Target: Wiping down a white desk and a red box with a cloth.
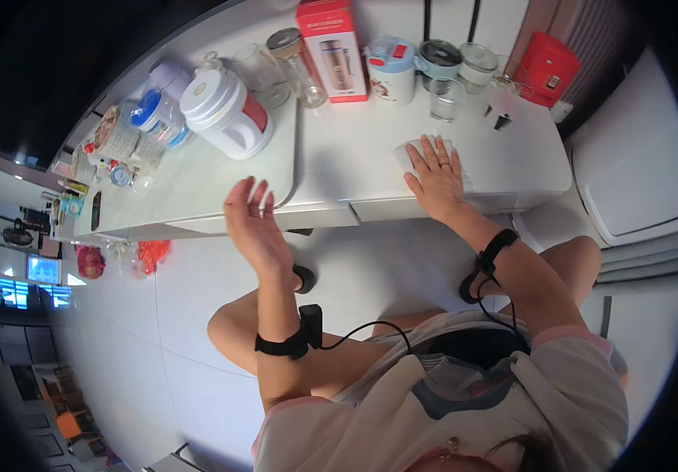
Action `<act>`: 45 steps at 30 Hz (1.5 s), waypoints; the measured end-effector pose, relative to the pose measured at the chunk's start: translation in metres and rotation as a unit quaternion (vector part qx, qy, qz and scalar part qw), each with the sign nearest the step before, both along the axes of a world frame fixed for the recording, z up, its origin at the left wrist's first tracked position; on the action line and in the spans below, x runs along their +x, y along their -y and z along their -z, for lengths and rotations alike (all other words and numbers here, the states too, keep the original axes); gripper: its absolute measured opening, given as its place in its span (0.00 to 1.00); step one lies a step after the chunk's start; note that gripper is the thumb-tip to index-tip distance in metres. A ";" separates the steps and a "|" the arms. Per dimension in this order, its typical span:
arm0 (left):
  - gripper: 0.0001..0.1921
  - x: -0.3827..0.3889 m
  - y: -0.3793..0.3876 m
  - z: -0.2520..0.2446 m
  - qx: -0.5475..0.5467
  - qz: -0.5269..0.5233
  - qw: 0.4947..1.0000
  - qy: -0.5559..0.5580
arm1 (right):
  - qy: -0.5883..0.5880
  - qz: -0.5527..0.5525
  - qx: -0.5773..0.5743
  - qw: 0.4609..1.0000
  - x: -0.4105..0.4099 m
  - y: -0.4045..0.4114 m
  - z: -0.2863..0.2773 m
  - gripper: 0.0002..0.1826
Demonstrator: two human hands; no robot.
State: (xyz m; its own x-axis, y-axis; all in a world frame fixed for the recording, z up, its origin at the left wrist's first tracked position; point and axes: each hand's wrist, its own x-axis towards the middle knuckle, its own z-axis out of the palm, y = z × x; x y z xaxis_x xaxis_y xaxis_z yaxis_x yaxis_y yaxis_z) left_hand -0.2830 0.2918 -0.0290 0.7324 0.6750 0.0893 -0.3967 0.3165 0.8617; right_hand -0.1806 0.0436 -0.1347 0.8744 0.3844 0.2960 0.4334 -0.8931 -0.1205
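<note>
My right hand (pixel 436 183) lies palm down on a folded white cloth or paper wipe (pixel 406 158), holding it against the glossy white cabinet top (pixel 345 171). Just beyond its fingertips stands a clear drinking glass (pixel 446 101). A small clear vessel with a dark, pointed reflection or pattern (pixel 499 112) is to the right of that glass. My left hand (pixel 254 227) hovers near the cabinet's front edge with nothing in it, its fingers loosely bent and apart. Past it, a large white jug with a handle and lid (pixel 226 115) rests on a pale glass-like panel (pixel 197 183).
Along the back stand a red and white tumbler box (pixel 336 56), a blue-lidded cup (pixel 392 71), lidded cups (pixel 440 59), and a tall glass jar (pixel 297 65). A red packet (pixel 548 68) leans at right. Leftward are a blue-capped plastic container (pixel 162 118) and a phone (pixel 96 210).
</note>
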 end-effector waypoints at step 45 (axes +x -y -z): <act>0.05 -0.018 -0.112 0.022 -0.339 -0.122 0.933 -0.028 | 0.073 -0.046 -0.062 0.994 -0.012 0.096 0.016 0.38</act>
State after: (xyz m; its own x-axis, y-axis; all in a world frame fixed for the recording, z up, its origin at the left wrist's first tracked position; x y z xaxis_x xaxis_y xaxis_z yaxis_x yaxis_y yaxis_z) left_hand -0.3006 0.4035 -0.0510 0.5411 0.7094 -0.4517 -0.4884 0.7023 0.5179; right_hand -0.1927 -0.0526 -0.1502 0.7852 0.5027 0.3615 0.5191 -0.8527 0.0583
